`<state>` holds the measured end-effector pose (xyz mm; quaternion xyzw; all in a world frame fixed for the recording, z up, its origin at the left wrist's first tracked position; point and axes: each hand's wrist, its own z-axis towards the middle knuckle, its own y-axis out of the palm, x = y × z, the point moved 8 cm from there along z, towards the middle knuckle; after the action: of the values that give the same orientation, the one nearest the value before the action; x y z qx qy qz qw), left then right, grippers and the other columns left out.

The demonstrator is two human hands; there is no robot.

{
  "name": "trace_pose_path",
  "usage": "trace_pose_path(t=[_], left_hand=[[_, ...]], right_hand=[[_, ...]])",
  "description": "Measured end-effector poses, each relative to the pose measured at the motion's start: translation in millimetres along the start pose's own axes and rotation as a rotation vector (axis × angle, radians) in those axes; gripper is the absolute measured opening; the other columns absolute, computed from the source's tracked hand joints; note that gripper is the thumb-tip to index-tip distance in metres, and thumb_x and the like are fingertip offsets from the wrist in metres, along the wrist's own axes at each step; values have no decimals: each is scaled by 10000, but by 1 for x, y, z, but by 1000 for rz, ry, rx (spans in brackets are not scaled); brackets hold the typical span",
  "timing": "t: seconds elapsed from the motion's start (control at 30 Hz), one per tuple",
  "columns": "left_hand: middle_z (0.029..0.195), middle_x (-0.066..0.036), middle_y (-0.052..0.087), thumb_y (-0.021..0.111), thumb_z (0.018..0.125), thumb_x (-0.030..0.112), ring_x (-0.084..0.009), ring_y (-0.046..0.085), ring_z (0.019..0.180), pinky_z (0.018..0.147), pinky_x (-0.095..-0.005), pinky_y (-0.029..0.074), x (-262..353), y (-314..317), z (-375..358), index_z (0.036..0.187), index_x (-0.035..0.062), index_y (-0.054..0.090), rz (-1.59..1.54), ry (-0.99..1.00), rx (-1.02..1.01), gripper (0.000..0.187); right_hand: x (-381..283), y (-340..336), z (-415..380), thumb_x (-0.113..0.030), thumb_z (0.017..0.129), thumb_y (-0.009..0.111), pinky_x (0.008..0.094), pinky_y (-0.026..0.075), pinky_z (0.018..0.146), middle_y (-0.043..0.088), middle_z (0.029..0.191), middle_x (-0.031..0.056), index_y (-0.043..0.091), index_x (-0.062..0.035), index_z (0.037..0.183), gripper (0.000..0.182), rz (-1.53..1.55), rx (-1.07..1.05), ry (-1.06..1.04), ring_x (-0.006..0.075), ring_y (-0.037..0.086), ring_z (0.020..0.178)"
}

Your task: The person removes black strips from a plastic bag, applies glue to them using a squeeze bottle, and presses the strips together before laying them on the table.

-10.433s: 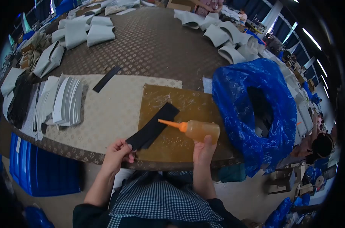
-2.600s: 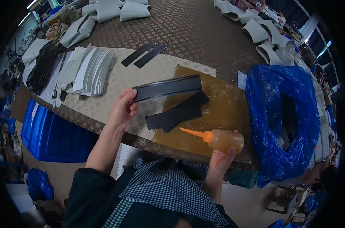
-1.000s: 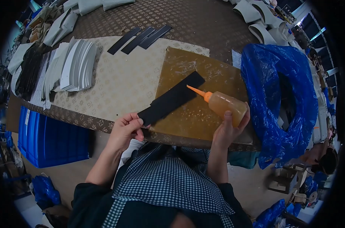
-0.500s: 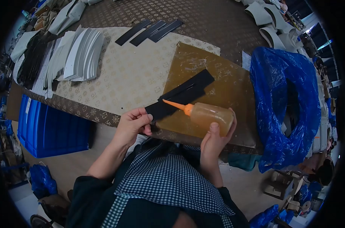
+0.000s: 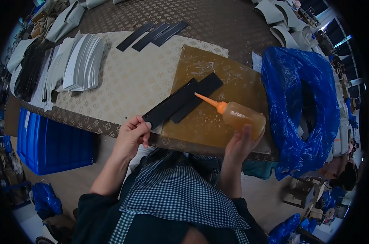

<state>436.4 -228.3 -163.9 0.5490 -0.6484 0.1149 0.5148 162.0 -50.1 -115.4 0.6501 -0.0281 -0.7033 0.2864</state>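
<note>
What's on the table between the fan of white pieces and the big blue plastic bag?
In the head view, between the white pieces and the blue bag lie bare patterned cloth and a brown mat with black strips.

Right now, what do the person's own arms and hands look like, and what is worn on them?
Both hands, left hand and right hand, are bare: no gloves or rings visible. Forearms are uncovered, with dark sleeves pushed up near the elbows. A blue-and-white checked apron covers the front of the body between the arms.
</note>
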Motion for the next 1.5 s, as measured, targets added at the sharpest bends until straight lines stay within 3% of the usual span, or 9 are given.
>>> trace_pose_path(t=[0.27, 0.7, 0.87, 0.97, 1.13, 1.2, 1.27, 1.37, 1.5], left_hand=[[597, 7, 527, 588, 903, 136, -69, 491, 490, 417, -213, 416, 2, 2, -1, 801, 76, 568, 4, 15, 51, 120], [604, 8, 534, 618, 892, 123, -50, 461, 471, 401, -192, 352, -3, -3, 4, 806, 55, 598, -17, -12, 2, 111], [612, 5, 536, 626, 888, 117, -55, 453, 465, 402, -196, 346, 1, 3, 3, 804, 51, 595, -40, -44, -10, 111], [598, 3, 529, 623, 888, 108, -64, 444, 457, 406, -201, 337, 19, 8, 14, 813, 48, 594, -110, 33, -93, 100], [547, 0, 493, 607, 889, 152, -80, 428, 442, 420, -216, 327, 84, 0, 67, 779, 64, 576, -58, 247, -30, 144], [578, -5, 506, 601, 888, 155, -83, 437, 464, 440, -226, 343, 113, -13, 105, 790, 60, 572, -59, 327, -8, 139], [613, 38, 421, 594, 897, 165, -70, 444, 529, 448, -215, 334, 145, -21, 136, 769, 83, 527, -21, 408, 77, 166], [678, -15, 532, 585, 879, 139, -83, 475, 545, 444, -229, 365, 178, -56, 202, 816, 30, 570, -93, 446, 135, 126], [708, -27, 551, 596, 870, 179, -88, 489, 543, 429, -233, 384, 201, -92, 245, 847, 25, 586, 20, 386, 340, 156]], right_hand=[[5, -3, 26, -177, 779, 746, 349, 467, 976, 425, 1247, 96, 336, -80, 1356, 714, -98, -7, -108, 211, 478, 1142], [21, 25, -41, -150, 744, 723, 371, 421, 1023, 450, 1225, 99, 345, -84, 1358, 723, 60, -131, 321, 233, 486, 1153], [27, 36, -61, -184, 727, 723, 380, 410, 1025, 448, 1228, 104, 334, -76, 1368, 758, 88, -247, 399, 248, 474, 1173], [19, 36, -53, -224, 725, 729, 386, 416, 1014, 457, 1230, 111, 329, -72, 1376, 779, 111, -224, 359, 257, 480, 1172], [14, 4, -12, -381, 742, 772, 428, 442, 994, 466, 1247, 138, 305, -40, 1395, 872, 54, -155, 136, 276, 485, 1182], [16, -8, -6, -388, 743, 772, 425, 449, 987, 455, 1259, 134, 303, -43, 1397, 875, 41, -113, 111, 278, 482, 1185], [16, -14, -5, -394, 742, 773, 424, 454, 984, 444, 1269, 131, 304, -47, 1396, 877, 32, -82, 95, 279, 479, 1186], [16, -15, -8, -399, 739, 775, 423, 455, 986, 431, 1273, 125, 308, -51, 1391, 874, 21, -72, 86, 282, 477, 1184], [18, -13, -4, -399, 739, 774, 424, 454, 987, 433, 1258, 121, 317, -56, 1383, 861, 20, -77, 79, 282, 477, 1179]])
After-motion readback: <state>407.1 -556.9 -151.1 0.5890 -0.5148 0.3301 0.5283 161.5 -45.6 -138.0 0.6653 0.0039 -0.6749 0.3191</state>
